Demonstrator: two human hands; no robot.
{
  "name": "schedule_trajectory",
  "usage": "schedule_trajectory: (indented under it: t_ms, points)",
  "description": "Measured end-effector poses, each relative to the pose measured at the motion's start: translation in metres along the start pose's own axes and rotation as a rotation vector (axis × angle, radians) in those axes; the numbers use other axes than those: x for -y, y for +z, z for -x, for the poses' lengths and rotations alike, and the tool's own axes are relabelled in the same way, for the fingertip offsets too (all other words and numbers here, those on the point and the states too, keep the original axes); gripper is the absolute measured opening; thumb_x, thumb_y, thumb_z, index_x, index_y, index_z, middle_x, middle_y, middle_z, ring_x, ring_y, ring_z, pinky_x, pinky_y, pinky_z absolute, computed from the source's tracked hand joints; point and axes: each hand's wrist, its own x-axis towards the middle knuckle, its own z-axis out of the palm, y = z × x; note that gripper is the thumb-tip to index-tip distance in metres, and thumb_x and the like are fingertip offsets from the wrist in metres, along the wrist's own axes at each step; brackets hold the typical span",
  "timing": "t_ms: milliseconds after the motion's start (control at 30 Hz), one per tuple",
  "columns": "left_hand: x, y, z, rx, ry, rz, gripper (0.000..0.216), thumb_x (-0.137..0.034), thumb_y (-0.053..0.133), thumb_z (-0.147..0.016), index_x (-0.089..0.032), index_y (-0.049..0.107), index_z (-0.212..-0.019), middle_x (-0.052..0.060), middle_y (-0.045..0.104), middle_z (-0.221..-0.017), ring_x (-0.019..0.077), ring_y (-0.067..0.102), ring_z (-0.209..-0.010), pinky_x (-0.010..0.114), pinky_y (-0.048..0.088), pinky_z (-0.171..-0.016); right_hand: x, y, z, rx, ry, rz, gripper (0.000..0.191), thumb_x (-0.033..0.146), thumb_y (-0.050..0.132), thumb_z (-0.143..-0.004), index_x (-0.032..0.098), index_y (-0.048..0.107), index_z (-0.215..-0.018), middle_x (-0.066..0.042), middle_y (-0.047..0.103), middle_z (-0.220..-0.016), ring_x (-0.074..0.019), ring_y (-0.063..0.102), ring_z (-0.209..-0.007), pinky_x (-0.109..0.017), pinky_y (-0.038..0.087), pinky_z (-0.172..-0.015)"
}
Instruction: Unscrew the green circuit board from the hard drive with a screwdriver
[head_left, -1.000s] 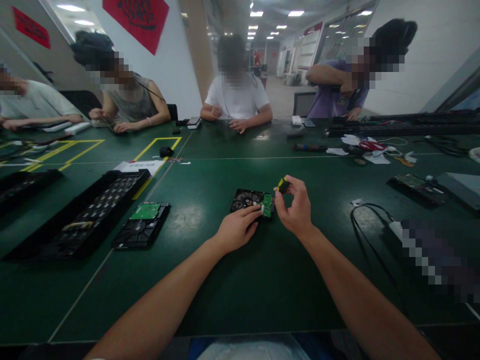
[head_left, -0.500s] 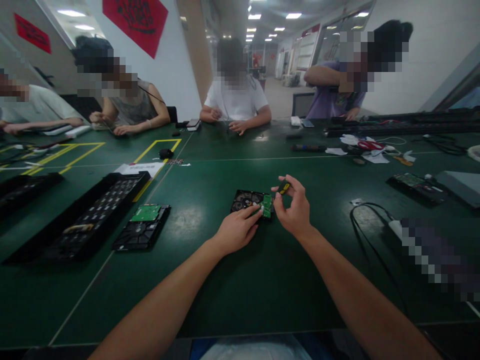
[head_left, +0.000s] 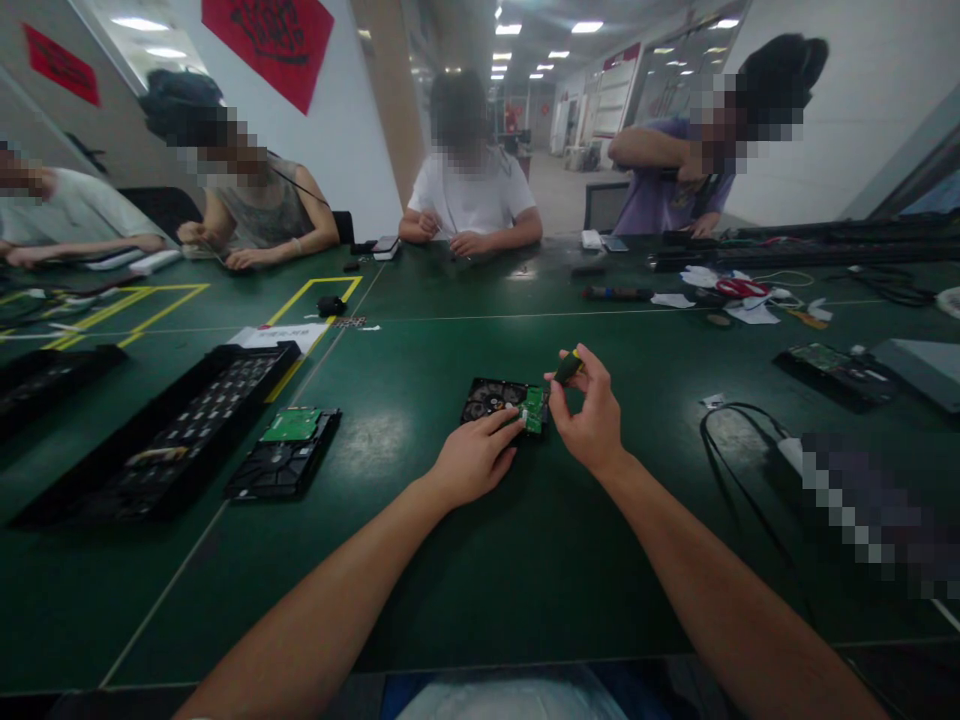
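A hard drive (head_left: pixel 495 396) with a green circuit board (head_left: pixel 533 412) lies board side up on the green table in front of me. The fingers of my left hand (head_left: pixel 477 462) are stretched over its near side, the tips touching the board; the thumb is mostly hidden. Just right of the drive, my right hand (head_left: pixel 590 415) grips a screwdriver (head_left: pixel 568 367) by its black and yellow handle between thumb and fingers. The tool is tilted over the drive's right edge, and I cannot make out its tip.
Another hard drive (head_left: pixel 283 455) lies to the left, beside a long black tray (head_left: pixel 169 440). On the right are a black device with a circuit board (head_left: pixel 832 375), a grey box (head_left: pixel 922 370) and a black cable (head_left: pixel 709 450). Several people sit across the table (head_left: pixel 420 580).
The screwdriver handle has turned in my right fingers and stands more slanted, its end higher. My left hand has barely moved. The person opposite has brought their hands closer together.
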Motion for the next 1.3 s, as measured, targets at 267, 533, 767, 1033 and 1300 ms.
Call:
schedule_trajectory:
  t_ms: [267, 533, 767, 1033, 1300]
  points:
    - [0.0004, 0.0001, -0.0001, -0.007, -0.002, 0.004, 0.049, -0.027, 0.055, -0.1, -0.022, 0.056, -0.149, 0.01, 0.054, -0.157, 0.0299, 0.061, -0.135, 0.049, 0.056, -0.11, 0.0006, -0.0022, 0.0001, -0.011, -0.047, 0.038, 0.066, 0.022, 0.064, -0.097, 0.029, 0.034, -0.156, -0.013, 0.062, -0.137, -0.0239, 0.074, -0.101, -0.046, 0.066, -0.089]
    - [-0.0006, -0.0017, -0.0006, -0.015, -0.005, 0.006, 0.047, -0.028, 0.055, -0.101, -0.023, 0.057, -0.147, 0.01, 0.055, -0.156, 0.03, 0.062, -0.133, 0.049, 0.057, -0.108, 0.0031, -0.0024, -0.0019, -0.089, -0.056, 0.077, 0.067, 0.022, 0.072, -0.091, 0.03, 0.041, -0.15, -0.011, 0.061, -0.127, -0.0248, 0.068, -0.101, -0.044, 0.066, -0.08]
    - [0.0009, 0.0005, -0.0001, -0.018, 0.002, 0.014, 0.048, -0.028, 0.054, -0.1, -0.023, 0.056, -0.148, 0.01, 0.055, -0.156, 0.0299, 0.062, -0.133, 0.049, 0.057, -0.108, 0.0037, -0.0052, -0.0037, -0.001, -0.085, 0.024, 0.069, 0.016, 0.062, -0.095, 0.03, 0.033, -0.157, -0.014, 0.056, -0.139, -0.0254, 0.068, -0.108, -0.048, 0.064, -0.091]
    - [0.0006, -0.0008, 0.0003, -0.022, 0.015, 0.011, 0.048, -0.028, 0.054, -0.101, -0.023, 0.056, -0.148, 0.012, 0.054, -0.156, 0.0299, 0.061, -0.135, 0.05, 0.056, -0.109, 0.0029, -0.0049, -0.0031, -0.066, -0.095, 0.076, 0.068, 0.022, 0.073, -0.09, 0.03, 0.041, -0.149, -0.012, 0.056, -0.13, -0.0251, 0.065, -0.104, -0.039, 0.065, -0.07]
    - [-0.0007, -0.0043, 0.0007, 0.026, 0.055, -0.029, 0.048, -0.03, 0.054, -0.102, -0.024, 0.055, -0.15, 0.015, 0.049, -0.159, 0.0324, 0.06, -0.136, 0.052, 0.056, -0.108, 0.0029, -0.0026, -0.0007, -0.009, -0.043, 0.007, 0.067, 0.018, 0.062, -0.095, 0.027, 0.033, -0.155, -0.016, 0.052, -0.142, -0.0253, 0.069, -0.105, -0.045, 0.067, -0.082]
